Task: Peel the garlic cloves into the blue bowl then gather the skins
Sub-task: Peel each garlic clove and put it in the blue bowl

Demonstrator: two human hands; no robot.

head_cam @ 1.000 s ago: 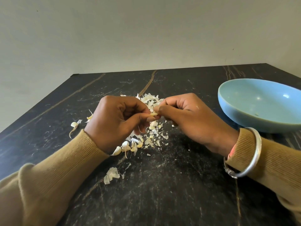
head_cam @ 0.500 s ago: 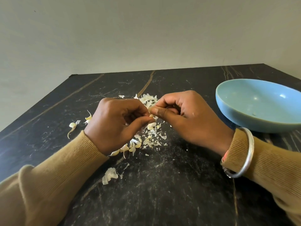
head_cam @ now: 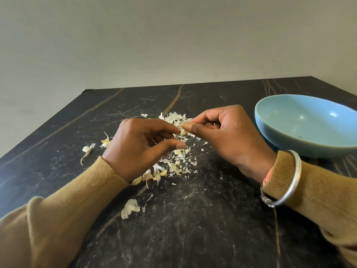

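On my feed the right hand [head_cam: 228, 136] pinches a small, smooth, pale clove [head_cam: 183, 132] between thumb and forefinger, just left of the blue bowl [head_cam: 289, 140]. The left hand [head_cam: 139, 147], farther from the bowl, is half curled, with thumb and forefinger parted and the forefinger tip right at the clove. I cannot tell whether it holds a scrap. Beneath both hands lie papery, flaky white skins [head_cam: 177, 163]. A few curved, tailed cloves [head_cam: 86, 149] sit farthest left of the bowl. The bowl is glossy, shallow and round, and its right side is cut off by the frame. It stands on a black, marble-look table [head_cam: 193, 229] with thin brown veins, against a plain pale wall [head_cam: 154, 45]. A smooth silver bangle [head_cam: 293, 182] rings the ribbed mustard sleeve nearest the bowl. The left wrist hides part of the pile.
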